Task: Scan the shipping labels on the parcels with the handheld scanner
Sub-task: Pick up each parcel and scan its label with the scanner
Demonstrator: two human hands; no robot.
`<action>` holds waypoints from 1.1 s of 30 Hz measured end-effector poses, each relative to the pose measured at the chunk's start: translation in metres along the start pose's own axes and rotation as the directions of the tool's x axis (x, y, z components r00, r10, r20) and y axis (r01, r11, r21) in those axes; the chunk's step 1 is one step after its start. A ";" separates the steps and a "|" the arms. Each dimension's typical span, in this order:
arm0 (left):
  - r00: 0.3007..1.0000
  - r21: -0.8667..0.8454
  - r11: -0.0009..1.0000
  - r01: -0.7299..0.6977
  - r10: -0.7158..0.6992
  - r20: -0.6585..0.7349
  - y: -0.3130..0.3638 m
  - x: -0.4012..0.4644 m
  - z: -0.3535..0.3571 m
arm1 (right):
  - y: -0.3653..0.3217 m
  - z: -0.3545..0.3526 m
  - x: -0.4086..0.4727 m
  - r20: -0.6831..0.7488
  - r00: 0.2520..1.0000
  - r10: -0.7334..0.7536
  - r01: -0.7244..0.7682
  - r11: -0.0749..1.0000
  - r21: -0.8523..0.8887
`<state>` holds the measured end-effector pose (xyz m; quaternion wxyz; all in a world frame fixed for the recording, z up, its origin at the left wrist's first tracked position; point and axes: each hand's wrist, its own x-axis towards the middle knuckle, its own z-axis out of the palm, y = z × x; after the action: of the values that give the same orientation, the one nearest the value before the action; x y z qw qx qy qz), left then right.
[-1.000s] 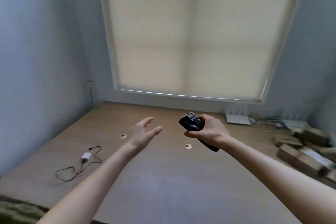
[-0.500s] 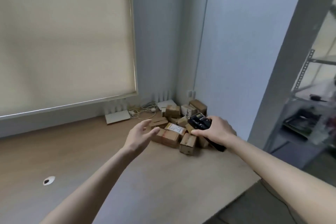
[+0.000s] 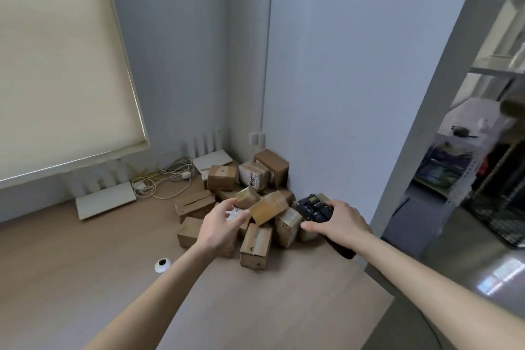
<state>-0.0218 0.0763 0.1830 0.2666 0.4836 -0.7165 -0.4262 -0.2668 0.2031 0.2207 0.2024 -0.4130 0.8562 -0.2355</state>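
Now the right hand [image 3: 338, 221] grips the black handheld scanner [image 3: 314, 209], its head at the pile's three o'clock edge. The left hand [image 3: 220, 226], fingers loosely spread and holding nothing, hovers over the cardboard parcels [image 3: 255, 244] heaped in the tabletop [image 3: 85, 278] corner, cables [image 3: 162, 179] at ten o'clock from them.

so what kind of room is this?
Probably a home office or small back room used for parcel handling. A desk in a corner holds a pile of cardboard parcels, two routers with cables, and metal storage shelving stands through the doorway.
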 end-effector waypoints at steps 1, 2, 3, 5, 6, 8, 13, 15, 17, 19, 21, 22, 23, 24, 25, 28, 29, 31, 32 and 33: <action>1.000 -0.004 1.000 0.015 -0.015 0.014 -0.006 0.018 0.004 | -0.001 0.005 0.018 0.001 1.000 0.008 -0.008 1.000 0.003; 0.999 -0.004 1.000 0.030 -0.030 0.029 -0.012 0.035 0.009 | -0.001 0.010 0.034 -0.002 1.000 0.013 -0.013 1.000 0.007; 0.998 -0.001 0.999 0.042 -0.042 0.040 -0.018 0.050 0.013 | -0.002 0.016 0.048 -0.004 1.000 0.015 -0.015 1.000 0.012; 0.996 0.007 0.998 0.068 -0.068 0.057 -0.030 0.080 0.023 | -0.003 0.028 0.076 0.007 1.000 0.027 -0.027 0.999 0.027; 0.994 0.010 0.997 0.082 -0.083 0.066 -0.036 0.094 0.028 | -0.002 0.034 0.090 0.018 0.999 0.036 -0.037 0.998 0.044; 0.990 0.014 0.994 0.109 -0.109 0.086 -0.048 0.119 0.039 | 0.001 0.046 0.117 0.038 0.998 0.047 -0.050 0.995 0.087; 0.979 0.073 0.983 0.166 -0.173 0.111 -0.077 0.179 0.072 | 0.007 0.071 0.187 0.103 0.991 0.080 -0.091 0.990 0.107; 0.973 0.097 0.977 0.188 -0.199 0.120 -0.090 0.203 0.085 | 0.008 0.083 0.218 0.135 0.986 0.096 -0.112 0.987 0.118; 0.965 0.103 0.970 0.219 -0.231 0.123 -0.103 0.225 0.097 | 0.009 0.095 0.247 0.163 0.982 0.099 -0.116 0.989 0.097; 0.957 0.110 0.962 0.251 -0.263 0.122 -0.116 0.246 0.109 | 0.010 0.109 0.274 0.189 0.977 0.102 -0.116 0.991 0.066; 0.947 0.121 0.952 0.280 -0.294 0.126 -0.128 0.264 0.120 | 0.012 0.122 0.297 0.213 0.971 0.108 -0.113 0.993 0.015; 0.940 0.121 0.947 0.299 -0.314 0.130 -0.134 0.273 0.125 | 0.013 0.129 0.306 0.229 0.967 0.109 -0.113 0.994 0.001; 0.931 0.111 0.939 0.325 -0.338 0.136 -0.140 0.280 0.130 | 0.015 0.135 0.315 0.245 0.963 0.110 -0.112 0.994 -0.007; 0.919 0.096 0.929 0.358 -0.369 0.142 -0.145 0.288 0.135 | 0.016 0.140 0.324 0.256 0.961 0.109 -0.107 0.994 -0.020; 0.904 0.077 0.915 0.395 -0.402 0.144 -0.150 0.293 0.140 | 0.018 0.145 0.331 0.262 0.959 0.106 -0.099 0.994 -0.041; 0.846 -0.011 0.854 0.520 -0.513 0.142 -0.158 0.306 0.152 | 0.022 0.157 0.347 0.290 0.950 0.115 -0.101 0.993 -0.064; 0.824 -0.061 0.827 0.558 -0.544 0.160 -0.160 0.309 0.154 | 0.024 0.160 0.351 0.307 0.944 0.125 -0.115 0.992 -0.052; 0.791 -0.141 0.783 0.606 -0.573 0.215 -0.160 0.310 0.157 | 0.027 0.164 0.355 0.343 0.930 0.134 -0.146 0.989 0.012; 0.787 -0.157 0.777 0.610 -0.573 0.228 -0.159 0.309 0.156 | 0.027 0.165 0.355 0.358 0.925 0.128 -0.155 0.987 0.047; 0.792 -0.166 0.779 0.605 -0.567 0.225 -0.158 0.307 0.155 | 0.027 0.165 0.354 0.366 0.923 0.118 -0.155 0.985 0.073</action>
<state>-0.1912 -0.1786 -0.0397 0.1150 0.6123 -0.4947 -0.6059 -0.3982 -0.1053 0.0183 0.3921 -0.3779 0.8184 -0.1838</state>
